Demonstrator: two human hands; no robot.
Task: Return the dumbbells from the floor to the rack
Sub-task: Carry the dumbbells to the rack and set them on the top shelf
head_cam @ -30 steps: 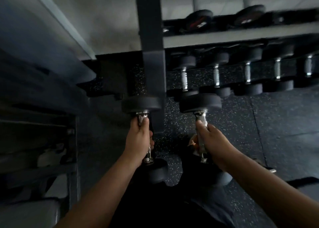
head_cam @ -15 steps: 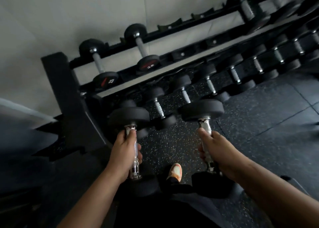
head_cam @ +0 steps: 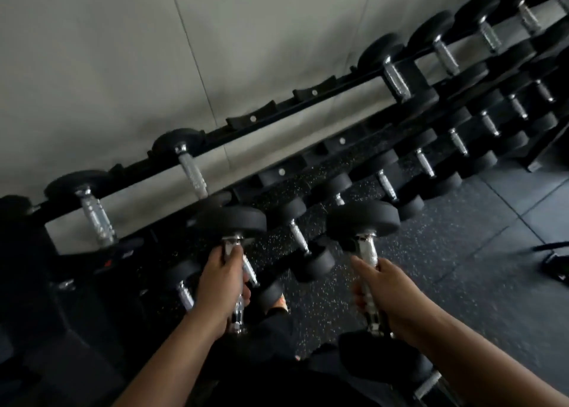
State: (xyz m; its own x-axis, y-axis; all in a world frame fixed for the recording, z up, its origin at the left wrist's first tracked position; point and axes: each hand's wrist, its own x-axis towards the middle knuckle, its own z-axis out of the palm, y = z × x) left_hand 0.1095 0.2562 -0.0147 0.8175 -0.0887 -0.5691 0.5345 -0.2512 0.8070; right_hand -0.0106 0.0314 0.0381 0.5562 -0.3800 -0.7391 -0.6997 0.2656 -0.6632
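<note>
Head view, dim gym corner, picture tilted. Both hands carry a dumbbell, each held by its chrome handle, off the floor (head_cam: 462, 252) in front of the rack (head_cam: 277, 172).

Left hand (head_cam: 220, 286): fingers wrapped tight around the handle of the left dumbbell (head_cam: 231, 222). Its far black head points up toward the rack; the near head is hidden below the wrist.

Right hand (head_cam: 391, 296): fingers closed on the handle of the right dumbbell (head_cam: 363, 219), thumb lying along the bar. Far head up, near head dark below the wrist. The two far heads sit at about the same height, apart from each other.

Rack runs diagonally from lower left to upper right against a pale wall (head_cam: 154, 52). Top tier: two dumbbells at the left end (head_cam: 92, 212) (head_cam: 191, 172), then several empty cradles (head_cam: 252, 119), then more dumbbells toward the upper right (head_cam: 397, 80). Lower tiers hold a row of smaller dumbbells (head_cam: 425, 160), packed side by side.

Floor is black speckled rubber near the rack, grey tiles to the right. Tip of a shoe (head_cam: 280, 303) shows between the arms. A dark strap-like item (head_cam: 551, 252) lies at the right edge; cannot tell what it is.
</note>
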